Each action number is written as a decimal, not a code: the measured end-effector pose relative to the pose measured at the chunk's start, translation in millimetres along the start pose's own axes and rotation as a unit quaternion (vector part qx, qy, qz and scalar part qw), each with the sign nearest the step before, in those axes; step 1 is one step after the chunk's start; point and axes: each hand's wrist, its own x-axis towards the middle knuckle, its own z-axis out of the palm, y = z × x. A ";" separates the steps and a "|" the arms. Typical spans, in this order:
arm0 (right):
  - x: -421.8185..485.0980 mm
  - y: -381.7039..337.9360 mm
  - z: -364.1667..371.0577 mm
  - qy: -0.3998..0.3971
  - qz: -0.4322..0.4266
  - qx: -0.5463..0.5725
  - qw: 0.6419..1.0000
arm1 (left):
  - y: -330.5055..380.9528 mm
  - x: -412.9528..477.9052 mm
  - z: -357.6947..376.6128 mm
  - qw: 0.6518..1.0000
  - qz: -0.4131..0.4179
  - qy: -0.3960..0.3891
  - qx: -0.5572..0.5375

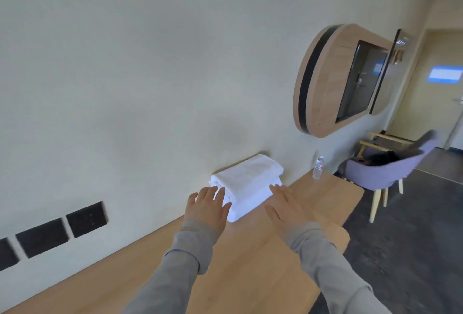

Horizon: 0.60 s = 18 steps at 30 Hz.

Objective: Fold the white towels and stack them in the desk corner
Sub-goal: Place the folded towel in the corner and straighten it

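1. Nearest: grey sleeves (185,263) stretched forward over the wooden desk (250,276).
2. Left hand (209,203) flat, fingers straight and spread, gripping nothing, fingertips over the stack's near-left edge. Same deal for the right hand (285,204): flat, relaxed, empty, just beside the near-right corner.
3. Folded white towels (246,183) stacked on the desk, tight against the wall (150,88), short of the far end.
4. Risk-wise: could skew the top layer off the bottom one with uneven pressing, or pop a fold open with a sloppy nudge. Might also tip the water bottle (318,168) near the desk's far end if sliding the stack further along.
5. Hard to call: real contact between fingers and towel, or just hovering. No telling the towel count either, just one white lump with blurry edges. Black wall plates (62,231) cut off at the left border.
6. Further back: purple chair (390,173) with something dark on the seat, too blurry to name, and a wood-framed TV (360,80) seen edge-on.
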 end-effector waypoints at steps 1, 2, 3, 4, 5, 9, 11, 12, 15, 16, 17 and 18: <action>14.5 7.3 4.1 -0.005 -0.002 0.003 1.000 | 1.2 13.2 6.8 1.000 -0.005 0.003 0.001; 29.7 13.2 8.9 -0.011 -0.007 0.009 1.000 | 1.3 27.1 13.3 1.000 -0.013 0.007 0.002; 45.5 17.8 14.6 -0.017 -0.015 0.012 1.000 | 0.5 41.5 19.7 1.000 -0.023 0.010 0.003; 61.1 22.0 20.7 -0.025 -0.026 0.008 0.999 | -0.5 55.2 26.1 0.999 -0.035 0.012 0.002; 76.1 26.1 26.9 -0.031 -0.037 0.002 0.999 | -1.5 68.2 32.5 0.999 -0.048 0.012 0.001; 122.8 45.8 45.5 -0.047 -0.072 -0.024 0.996 | -2.8 107.7 54.9 0.997 -0.079 -0.003 0.011; 140.9 57.5 52.6 -0.054 -0.073 -0.023 0.996 | -2.9 121.2 63.8 0.996 -0.087 -0.003 0.020; 148.8 63.1 56.3 -0.063 -0.073 -0.023 0.995 | -3.3 126.9 68.3 0.996 -0.091 -0.007 0.022; 169.1 80.6 70.6 -0.090 -0.074 -0.026 0.993 | -3.9 139.2 85.7 0.994 -0.108 -0.025 0.027; 175.3 87.0 76.1 -0.101 -0.074 -0.023 0.992 | -3.0 142.7 92.8 0.992 -0.115 -0.033 0.031; 180.9 93.8 81.7 -0.110 -0.073 -0.018 0.991 | -1.5 145.9 100.0 0.991 -0.122 -0.041 0.034; 186.3 101.0 88.0 -0.119 -0.072 -0.012 0.990 | 0.5 148.5 107.6 0.990 -0.129 -0.049 0.037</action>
